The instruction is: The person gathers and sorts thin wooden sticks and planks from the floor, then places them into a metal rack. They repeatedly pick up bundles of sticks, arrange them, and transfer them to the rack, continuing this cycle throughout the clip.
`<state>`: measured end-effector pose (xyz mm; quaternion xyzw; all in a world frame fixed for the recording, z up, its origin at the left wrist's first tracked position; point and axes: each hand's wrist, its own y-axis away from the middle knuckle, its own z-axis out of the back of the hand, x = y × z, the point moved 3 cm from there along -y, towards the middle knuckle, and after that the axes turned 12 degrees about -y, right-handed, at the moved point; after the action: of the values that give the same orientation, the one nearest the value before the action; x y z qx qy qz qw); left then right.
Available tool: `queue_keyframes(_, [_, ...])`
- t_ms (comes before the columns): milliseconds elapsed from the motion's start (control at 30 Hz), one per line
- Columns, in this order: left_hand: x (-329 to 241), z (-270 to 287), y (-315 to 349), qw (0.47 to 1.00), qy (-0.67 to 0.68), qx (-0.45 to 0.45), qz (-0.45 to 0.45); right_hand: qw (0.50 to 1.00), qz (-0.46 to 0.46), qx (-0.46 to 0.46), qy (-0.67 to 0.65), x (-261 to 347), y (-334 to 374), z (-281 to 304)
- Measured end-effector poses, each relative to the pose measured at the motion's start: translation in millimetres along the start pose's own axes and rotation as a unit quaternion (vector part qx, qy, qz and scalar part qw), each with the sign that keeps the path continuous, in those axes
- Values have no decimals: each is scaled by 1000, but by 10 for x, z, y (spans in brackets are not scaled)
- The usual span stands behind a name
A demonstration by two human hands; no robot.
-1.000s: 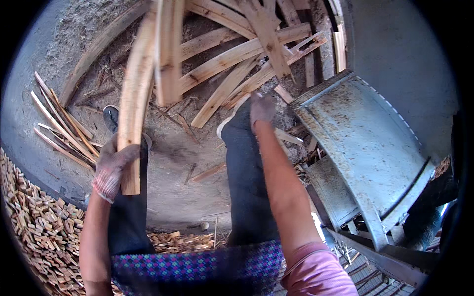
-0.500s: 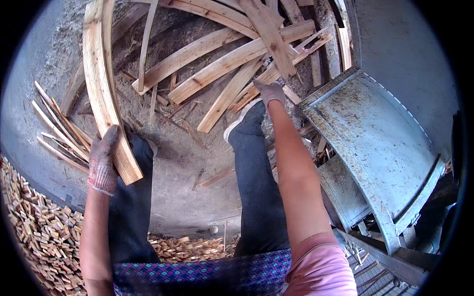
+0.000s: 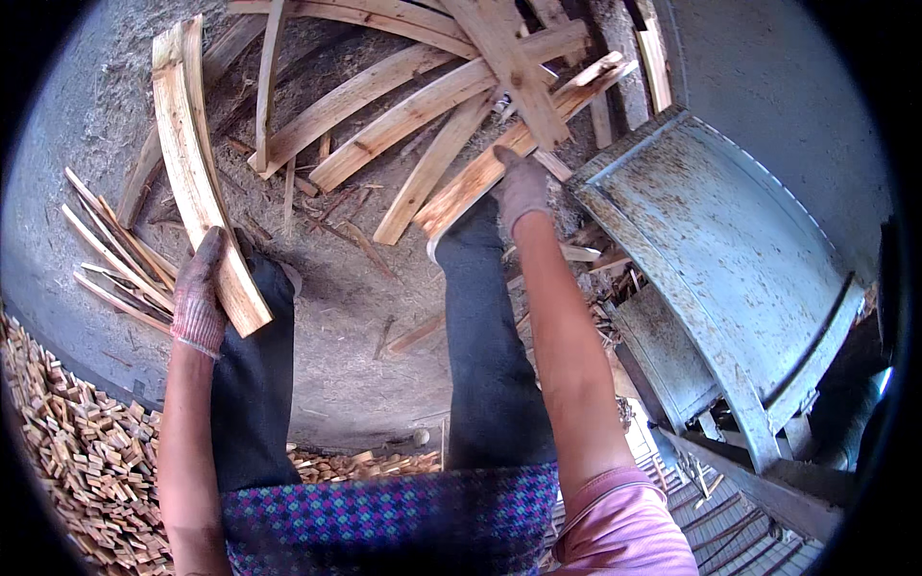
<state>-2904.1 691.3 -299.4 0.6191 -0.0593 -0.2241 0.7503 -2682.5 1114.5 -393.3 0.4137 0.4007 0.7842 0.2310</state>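
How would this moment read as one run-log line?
Left hand: holding long timber | right hand: touching separate plank | lower left: wood-block pile

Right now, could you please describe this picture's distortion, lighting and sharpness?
Head view: fisheye blackens the corners and bends straight edges; head view: the metal panel looks pale, with deep shadow at its lower right; head view: the left hand and its wood look fairly sharp.

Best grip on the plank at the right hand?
Probably the near half of the plank, coming from the person's right over its long right edge, fingers across the width. It lies slanting away to the right, near end uncovered, while the crossing board overlaps it farther up. The right hand is at that edge.
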Motion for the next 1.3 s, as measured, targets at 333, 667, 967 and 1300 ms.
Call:
queue_keyframes(333, [-25,-206,-33,998,8,68,-5,952,30,85,292,105,1646,1387])
queue_keyframes(667, [-259,-217,-248,998,38,52,-16,793,-43,-92,601,-477,3342,3845])
queue_keyframes(967, [-168,-543,68,998,49,11,-34,823,-138,58,548,-222,2282,2543])
queue_keyframes(1300, [34,-831,75,995,33,-45,-78,776,314,81,541,1064,513,-583])
